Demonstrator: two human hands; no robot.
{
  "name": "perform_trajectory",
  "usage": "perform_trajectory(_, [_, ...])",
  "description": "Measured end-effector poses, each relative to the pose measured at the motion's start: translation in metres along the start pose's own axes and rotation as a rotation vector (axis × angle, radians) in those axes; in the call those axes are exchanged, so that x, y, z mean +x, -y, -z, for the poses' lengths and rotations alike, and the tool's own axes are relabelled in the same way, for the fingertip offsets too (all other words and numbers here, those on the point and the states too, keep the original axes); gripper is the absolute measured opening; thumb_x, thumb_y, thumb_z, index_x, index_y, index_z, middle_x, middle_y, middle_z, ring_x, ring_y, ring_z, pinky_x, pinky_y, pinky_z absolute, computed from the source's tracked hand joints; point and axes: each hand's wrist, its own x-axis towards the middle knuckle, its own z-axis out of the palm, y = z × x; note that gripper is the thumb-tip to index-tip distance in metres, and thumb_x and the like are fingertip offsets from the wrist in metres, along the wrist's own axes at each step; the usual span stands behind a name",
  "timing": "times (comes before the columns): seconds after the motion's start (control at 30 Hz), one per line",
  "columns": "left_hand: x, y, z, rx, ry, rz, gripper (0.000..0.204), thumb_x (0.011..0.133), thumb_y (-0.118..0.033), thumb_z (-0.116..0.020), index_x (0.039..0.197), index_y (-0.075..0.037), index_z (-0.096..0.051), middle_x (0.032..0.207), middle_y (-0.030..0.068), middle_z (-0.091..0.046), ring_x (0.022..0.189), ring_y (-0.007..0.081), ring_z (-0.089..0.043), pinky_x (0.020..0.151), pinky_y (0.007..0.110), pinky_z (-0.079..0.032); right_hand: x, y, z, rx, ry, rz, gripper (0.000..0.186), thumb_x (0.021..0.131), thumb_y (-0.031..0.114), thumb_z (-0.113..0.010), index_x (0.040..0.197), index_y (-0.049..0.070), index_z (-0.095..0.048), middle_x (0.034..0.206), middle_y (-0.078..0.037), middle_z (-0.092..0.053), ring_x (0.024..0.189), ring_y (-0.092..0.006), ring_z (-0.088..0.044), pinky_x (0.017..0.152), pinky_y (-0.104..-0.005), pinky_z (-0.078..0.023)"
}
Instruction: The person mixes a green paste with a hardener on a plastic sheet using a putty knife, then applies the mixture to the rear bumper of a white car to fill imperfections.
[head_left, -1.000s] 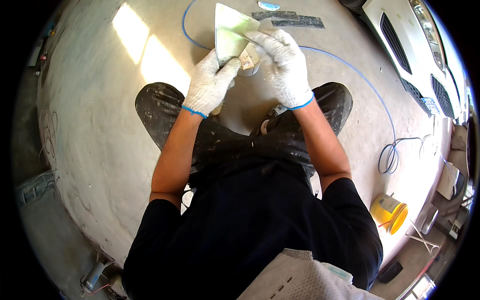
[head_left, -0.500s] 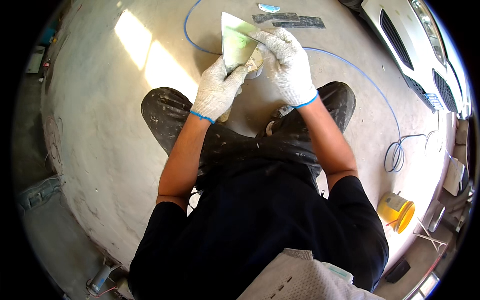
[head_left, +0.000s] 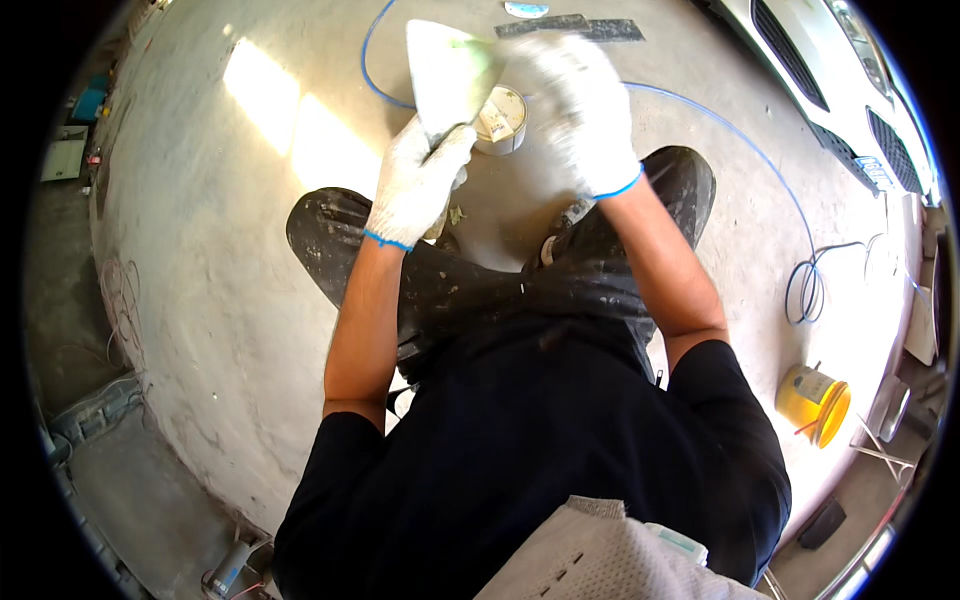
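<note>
My left hand (head_left: 412, 185), in a white knitted glove with a blue cuff, grips the narrow lower end of a wide putty knife (head_left: 445, 70). Pale green paste is smeared over the blade, thickest near its upper right. Close by the blade's right edge is my right hand (head_left: 585, 115), gloved the same way; motion smears its fingers, so I cannot see whether they hold anything. A round can (head_left: 500, 120) stands on the floor just beyond and between my hands, with a pale flat piece on top. The blade covers part of it.
Dark flat strips (head_left: 612, 30) and a blue-and-white piece (head_left: 526, 9) lie on the floor ahead. A blue hose (head_left: 720, 113) curves past on the right. A white car (head_left: 825, 100) is at far right, a yellow bucket (head_left: 808, 402) lower right. My knees flank the can.
The putty knife and my left hand have shifted a little left. My right hand has come away from the blade's edge and is now blurred; more of the can shows.
</note>
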Motion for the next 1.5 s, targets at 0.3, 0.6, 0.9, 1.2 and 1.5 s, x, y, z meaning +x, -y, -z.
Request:
perform_trajectory(0.3, [0.002, -0.003, -0.009, 0.009, 0.006, 0.01, 0.017, 0.1, -0.014, -0.064, 0.113, -0.002, -0.063, 0.078, -0.0019, -0.056, 0.062, 0.0053, -0.049, 0.054, 0.023, -0.041, -0.01, 0.017, -0.013, 0.028, -0.002, -0.079, 0.035, 0.083, -0.002, -0.065, 0.116, 0.007, -0.072, 0.099, -0.013, -0.067, 0.093, -0.0335, -0.064, 0.084, -0.0399, -0.054])
perform_trajectory(0.6, [0.001, -0.004, -0.01, -0.033, 0.022, -0.001, 0.017, 0.1, -0.014, -0.064, 0.112, -0.002, -0.064, 0.079, -0.0019, -0.057, 0.062, 0.0052, -0.049, 0.055, 0.023, -0.041, -0.005, 0.013, -0.012, 0.094, -0.067, 0.0, 0.028, 0.086, -0.001, -0.066, 0.113, 0.006, -0.072, 0.093, -0.013, -0.065, 0.086, -0.0327, -0.063, 0.077, -0.0401, -0.053])
perform_trajectory(0.9, [-0.003, -0.007, -0.006, -0.026, 0.056, 0.003, 0.019, 0.098, -0.017, -0.067, 0.109, -0.002, -0.062, 0.078, -0.0008, -0.057, 0.063, 0.0076, -0.052, 0.056, 0.024, -0.043, 0.002, 0.002, -0.003, 0.062, -0.018, 0.032, 0.028, 0.087, 0.003, -0.067, 0.113, 0.009, -0.073, 0.089, -0.011, -0.063, 0.085, -0.0316, -0.062, 0.079, -0.04, -0.053])
perform_trajectory(1.2, [-0.004, -0.01, -0.006, -0.072, 0.077, -0.021, 0.018, 0.098, -0.016, -0.067, 0.109, -0.001, -0.064, 0.08, 0.0003, -0.058, 0.066, 0.0076, -0.053, 0.058, 0.024, -0.044, 0.003, -0.023, 0.013, -0.033, 0.089, -0.073, 0.04, 0.078, 0.001, -0.067, 0.117, 0.007, -0.071, 0.099, -0.014, -0.067, 0.095, -0.0347, -0.064, 0.087, -0.0419, -0.053])
perform_trajectory(1.5, [0.001, -0.007, -0.003, -0.002, 0.019, -0.037, 0.02, 0.099, -0.014, -0.065, 0.115, -0.002, -0.064, 0.081, -0.0022, -0.058, 0.064, 0.0054, -0.05, 0.056, 0.022, -0.042, -0.011, 0.009, 0.01, 0.052, 0.061, -0.026, 0.037, 0.082, 0.003, -0.067, 0.118, 0.01, -0.073, 0.104, -0.011, -0.069, 0.093, -0.032, -0.063, 0.084, -0.04, -0.054])
